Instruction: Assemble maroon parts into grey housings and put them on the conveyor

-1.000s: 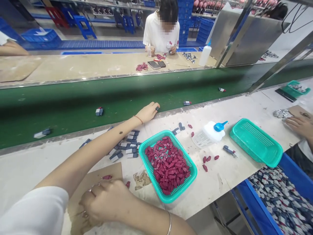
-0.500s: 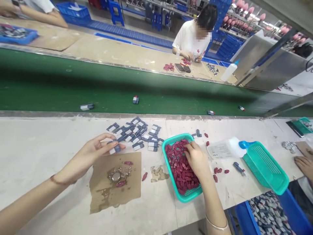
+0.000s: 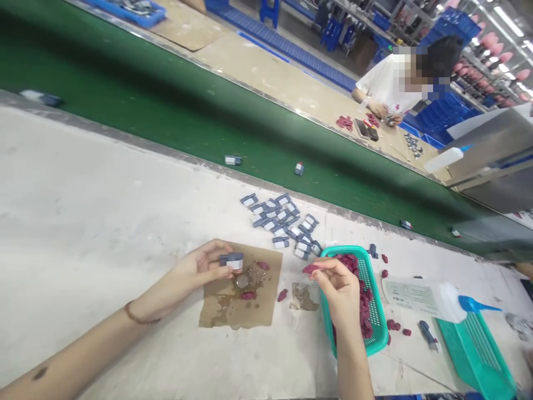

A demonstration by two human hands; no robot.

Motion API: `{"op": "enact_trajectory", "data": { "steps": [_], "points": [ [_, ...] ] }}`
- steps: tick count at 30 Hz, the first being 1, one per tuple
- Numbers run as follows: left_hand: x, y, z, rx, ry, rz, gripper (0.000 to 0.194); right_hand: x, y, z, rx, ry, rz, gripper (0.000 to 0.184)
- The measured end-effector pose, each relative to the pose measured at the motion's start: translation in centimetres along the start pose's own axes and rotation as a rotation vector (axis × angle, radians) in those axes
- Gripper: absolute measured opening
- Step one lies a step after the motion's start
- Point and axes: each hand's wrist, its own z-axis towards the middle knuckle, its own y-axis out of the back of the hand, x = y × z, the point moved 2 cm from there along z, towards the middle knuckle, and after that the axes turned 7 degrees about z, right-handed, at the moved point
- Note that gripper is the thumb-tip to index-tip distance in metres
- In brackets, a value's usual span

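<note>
Pinching a blue-grey and white piece [image 3: 233, 260] over brown cardboard [image 3: 262, 314] on the pale worktable [image 3: 104, 211], the left hand [image 3: 206, 264] is closed; the right hand [image 3: 339, 283] clamps a dark red piece [image 3: 310, 269] beside a green basket [image 3: 377, 311]. Beyond lie a green belt [image 3: 166, 111], a tan bench [image 3: 270, 72] and a white-shirted co-worker [image 3: 383, 78].

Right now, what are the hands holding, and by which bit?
The left hand holds a blue and white block by the end nearest the palm; the right hand pinches a red piece by one end.
</note>
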Motion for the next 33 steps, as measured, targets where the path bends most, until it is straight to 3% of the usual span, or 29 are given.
{"op": "enact_trajectory", "data": {
  "steps": [4,7,11,20,24,28,33],
  "points": [
    [1.1,0.1,0.4,0.024,-0.061,-0.1,0.047,-0.5,-5.1,-0.9,0.101,0.136,-0.167,0.003],
    [1.5,0.2,0.8,0.028,-0.086,-0.124,0.045,-1.5,-7.4,-1.4,0.25,0.263,-0.275,0.007],
    [1.6,0.3,1.2,0.056,-0.126,-0.111,0.039,-2.9,-8.5,-1.6,0.356,0.403,-0.331,0.012],
    [2.0,-0.1,0.6,0.076,-0.183,0.02,0.035,-4.0,-9.5,-1.8,0.461,0.559,-0.478,0.017],
    [2.1,-0.1,0.6,0.026,-0.221,0.076,0.036,-4.1,-9.6,-1.8,0.467,0.519,-0.463,0.017],
    [2.0,-0.1,0.4,0.027,-0.222,0.205,0.031,-4.4,-8.8,-1.4,0.379,0.309,-0.281,0.009],
    [2.2,-0.4,0.1,0.184,-0.246,0.238,0.042,-4.6,-7.8,-1.0,0.205,0.094,0.026,0.003]
  ]
}}
